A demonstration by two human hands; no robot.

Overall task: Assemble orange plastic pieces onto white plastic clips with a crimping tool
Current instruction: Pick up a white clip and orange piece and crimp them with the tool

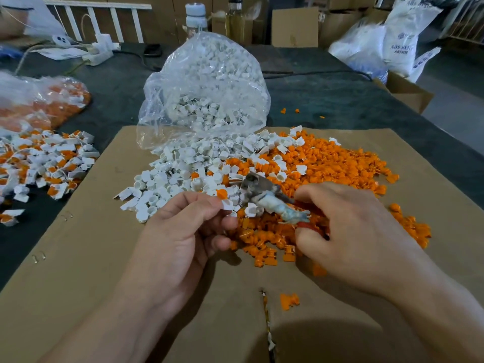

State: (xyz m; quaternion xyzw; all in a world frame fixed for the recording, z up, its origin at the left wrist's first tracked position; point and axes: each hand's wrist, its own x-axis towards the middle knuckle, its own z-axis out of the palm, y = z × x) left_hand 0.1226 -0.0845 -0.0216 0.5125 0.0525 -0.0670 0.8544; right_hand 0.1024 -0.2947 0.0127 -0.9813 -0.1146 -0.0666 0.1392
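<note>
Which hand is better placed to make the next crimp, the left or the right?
Probably the right hand: it grips the crimping tool, whose head lies close beside the white clip with an orange piece that the left hand pinches. The left is busy holding it.

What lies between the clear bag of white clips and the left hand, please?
Loose white clips on the cardboard sheet, seen in the head view.

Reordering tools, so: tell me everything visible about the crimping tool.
The crimping tool is plier-like, with a worn grey metal head, a middle wrapped in dirty whitish tape, and red handles that are mostly hidden. The right hand holds it, head pointing up-left above the orange pieces, near the left hand's white clip.
</note>
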